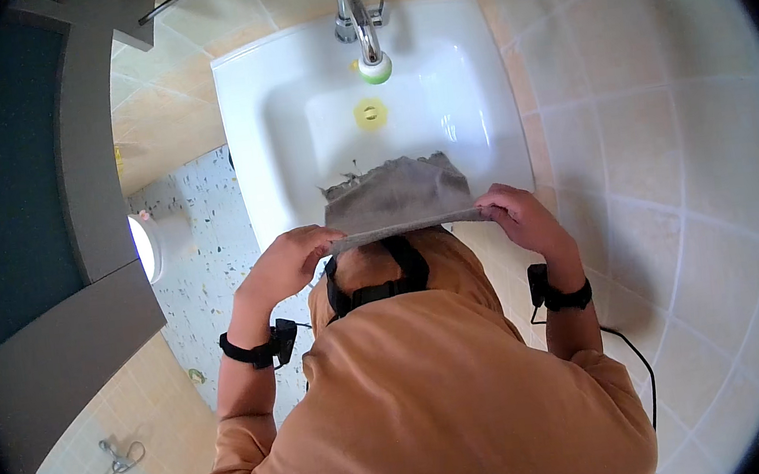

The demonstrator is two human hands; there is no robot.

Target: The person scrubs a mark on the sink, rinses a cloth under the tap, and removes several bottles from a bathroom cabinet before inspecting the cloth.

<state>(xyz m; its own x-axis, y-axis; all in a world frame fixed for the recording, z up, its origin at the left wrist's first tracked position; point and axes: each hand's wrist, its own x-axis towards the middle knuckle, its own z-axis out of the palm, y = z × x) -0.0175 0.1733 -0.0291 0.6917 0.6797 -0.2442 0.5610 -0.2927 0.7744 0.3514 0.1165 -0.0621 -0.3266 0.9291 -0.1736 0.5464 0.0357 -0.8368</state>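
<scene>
A grey cloth (396, 197) is stretched along its near edge between my two hands. My left hand (290, 260) pinches its left corner, and my right hand (516, 217) grips the right corner. The far edge of the cloth looks frayed and hangs over the front of the white washbasin (248, 140); whether it touches the basin floor I cannot tell. Beyond the cloth lies a drain with a yellow surround (371, 113). Above the bowl arches a chrome faucet (357, 21), tipped with a white and green nozzle (376, 71).
Beige tiled wall (641, 147) rises close on the right. A grey door frame (94, 163) stands at the left, over a speckled floor (202, 200). A white round container (155, 247) sits there. A hand shower (120, 460) shows at lower left. Black bands with small devices circle both wrists.
</scene>
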